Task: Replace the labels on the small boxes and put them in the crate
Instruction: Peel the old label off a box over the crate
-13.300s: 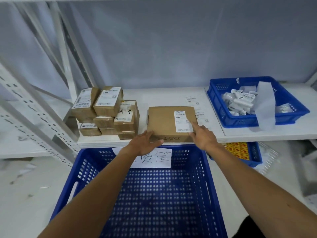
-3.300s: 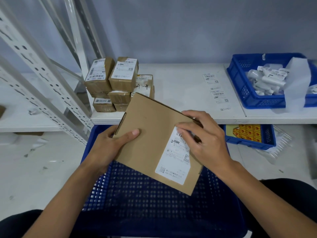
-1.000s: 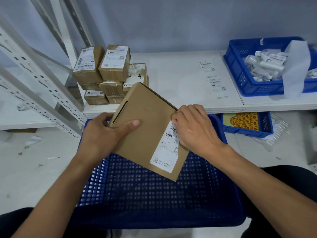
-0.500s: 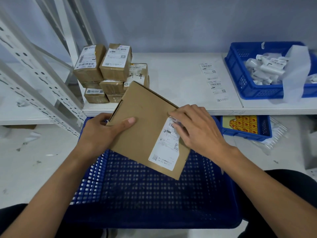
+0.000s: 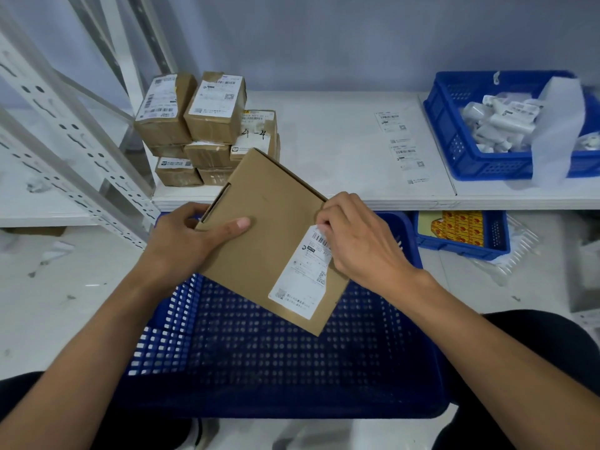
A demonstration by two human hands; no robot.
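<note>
Several small boxes [image 5: 201,131] stacked on shelf [image 5: 324,141], left. Left hand [image 5: 188,241] grips flat brown box [image 5: 266,241] by left edge, thumb on top, tilted over blue crate [image 5: 259,368]. Right hand [image 5: 360,251] pinches top corner of white label [image 5: 302,277] on box. Blue basket [image 5: 480,167] far right on shelf.

The left hand [image 5: 188,235] reaches in from 7 o'clock and grips the box [image 5: 269,235], thumb flat on top pointing toward 3 o'clock, fingers curled beneath. The right hand [image 5: 360,248] enters from 5 o'clock, knuckles up, its curled fingertips pinching the label [image 5: 302,280] at its upper end.
</note>
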